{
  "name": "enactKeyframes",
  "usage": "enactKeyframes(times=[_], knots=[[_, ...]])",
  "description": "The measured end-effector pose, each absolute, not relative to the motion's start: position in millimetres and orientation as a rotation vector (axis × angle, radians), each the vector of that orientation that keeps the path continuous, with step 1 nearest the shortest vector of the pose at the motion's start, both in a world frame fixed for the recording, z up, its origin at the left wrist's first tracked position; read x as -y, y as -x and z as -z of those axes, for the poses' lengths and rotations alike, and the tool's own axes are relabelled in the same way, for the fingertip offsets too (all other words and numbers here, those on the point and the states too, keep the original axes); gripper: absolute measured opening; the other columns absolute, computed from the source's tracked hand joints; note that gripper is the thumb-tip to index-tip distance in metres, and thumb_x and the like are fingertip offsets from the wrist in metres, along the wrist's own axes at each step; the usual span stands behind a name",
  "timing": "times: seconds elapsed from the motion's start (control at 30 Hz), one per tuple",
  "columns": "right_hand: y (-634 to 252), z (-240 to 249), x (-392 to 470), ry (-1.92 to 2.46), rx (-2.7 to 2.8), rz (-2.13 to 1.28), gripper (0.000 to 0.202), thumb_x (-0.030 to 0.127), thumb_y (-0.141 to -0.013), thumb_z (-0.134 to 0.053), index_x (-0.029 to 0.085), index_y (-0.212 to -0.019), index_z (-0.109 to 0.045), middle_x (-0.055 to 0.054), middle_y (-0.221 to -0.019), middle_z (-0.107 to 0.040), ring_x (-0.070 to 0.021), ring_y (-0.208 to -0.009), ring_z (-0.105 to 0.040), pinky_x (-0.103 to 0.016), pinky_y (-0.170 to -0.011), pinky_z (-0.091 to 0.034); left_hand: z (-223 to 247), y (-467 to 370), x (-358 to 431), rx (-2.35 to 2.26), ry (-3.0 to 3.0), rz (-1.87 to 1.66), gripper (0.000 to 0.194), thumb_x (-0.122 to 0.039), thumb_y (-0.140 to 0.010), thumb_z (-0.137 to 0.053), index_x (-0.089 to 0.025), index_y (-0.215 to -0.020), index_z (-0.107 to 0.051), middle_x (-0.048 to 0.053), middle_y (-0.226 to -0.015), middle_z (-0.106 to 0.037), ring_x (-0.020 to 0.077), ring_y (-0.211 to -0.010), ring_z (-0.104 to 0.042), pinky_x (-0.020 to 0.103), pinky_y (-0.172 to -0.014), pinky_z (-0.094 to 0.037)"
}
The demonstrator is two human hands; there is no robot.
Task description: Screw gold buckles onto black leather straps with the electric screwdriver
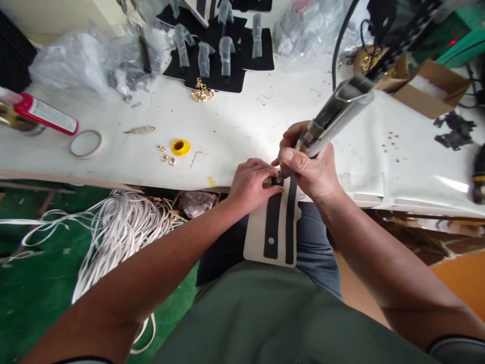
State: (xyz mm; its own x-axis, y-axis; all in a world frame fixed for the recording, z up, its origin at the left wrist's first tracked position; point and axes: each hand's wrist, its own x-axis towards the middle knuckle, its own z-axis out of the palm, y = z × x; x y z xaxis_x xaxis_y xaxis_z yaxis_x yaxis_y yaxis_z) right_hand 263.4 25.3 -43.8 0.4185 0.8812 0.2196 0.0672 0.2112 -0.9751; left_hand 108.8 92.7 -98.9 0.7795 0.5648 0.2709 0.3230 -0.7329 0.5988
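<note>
My right hand [312, 164] is wrapped round an electric screwdriver [333, 114], a clear-bodied one held slanting, its tip pointing down and left. That tip meets a small metal fitting [279, 179] on a beige panel with dark stripes [252, 240]. The panel lies partly on the table edge and partly over my lap, with a round stud [271, 241] near its lower end. My left hand [255, 184] presses on the panel's upper end, thumb and fingers closing about the black strip beside the fitting. Exactly what the fingertips pinch is partly hidden.
Gold hardware [202, 92] lies by black panels [235, 76] with wrapped handles. A yellow tape roll [181, 147], white tape roll [86, 143], awl [141, 130] and red bottle [49, 114] are at left. Cardboard boxes [428, 93] stand at right; white cord [117, 232] heaps on the floor.
</note>
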Motion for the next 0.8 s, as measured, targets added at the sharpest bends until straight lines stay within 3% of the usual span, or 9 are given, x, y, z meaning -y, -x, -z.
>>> enactKeyframes(times=[0.33,0.5,0.6,0.8], knots=[[-252.5,25.5,-24.4,1.264,0.955,-0.698,0.052,0.062,-0.069,-0.090,0.019,-0.079,-0.062,0.003,-0.066,-0.059,-0.0119,-0.057,-0.054,-0.026,-0.051,-0.044,93.4,-109.3,-95.5,-0.663,-2.488,-0.585,0.026,-0.033,-0.076,-0.093,-0.026,-0.096,-0.077,0.004,-0.115,-0.080,0.0292,-0.118,-0.068,0.046,-0.099,-0.053],[-247.7,24.4,-28.2,1.284,0.887,-0.718,0.036,0.044,-0.075,-0.083,0.021,-0.070,-0.056,0.007,-0.054,-0.047,-0.0096,-0.050,-0.044,-0.026,-0.047,-0.033,95.0,-109.0,-96.0,-0.636,-2.519,-0.624,0.029,-0.034,-0.075,-0.094,-0.026,-0.097,-0.078,0.004,-0.104,-0.081,0.0292,-0.112,-0.069,0.045,-0.099,-0.053],[-245.3,23.5,-29.0,1.332,0.819,-0.678,0.022,0.029,-0.074,-0.074,0.021,-0.067,-0.055,0.007,-0.053,-0.047,-0.0095,-0.049,-0.042,-0.027,-0.048,-0.032,97.9,-108.7,-96.5,-0.610,-2.523,-0.646,0.031,-0.035,-0.074,-0.095,-0.026,-0.099,-0.079,0.003,-0.103,-0.082,0.0292,-0.113,-0.069,0.045,-0.099,-0.053],[-244.6,22.8,-30.3,1.302,0.838,-0.685,0.014,0.024,-0.070,-0.067,0.022,-0.065,-0.054,0.007,-0.052,-0.049,-0.0093,-0.048,-0.042,-0.027,-0.047,-0.031,98.8,-108.2,-96.5,-0.611,-2.516,-0.650,0.032,-0.036,-0.074,-0.095,-0.025,-0.099,-0.079,0.004,-0.102,-0.081,0.0286,-0.112,-0.069,0.044,-0.098,-0.052]])
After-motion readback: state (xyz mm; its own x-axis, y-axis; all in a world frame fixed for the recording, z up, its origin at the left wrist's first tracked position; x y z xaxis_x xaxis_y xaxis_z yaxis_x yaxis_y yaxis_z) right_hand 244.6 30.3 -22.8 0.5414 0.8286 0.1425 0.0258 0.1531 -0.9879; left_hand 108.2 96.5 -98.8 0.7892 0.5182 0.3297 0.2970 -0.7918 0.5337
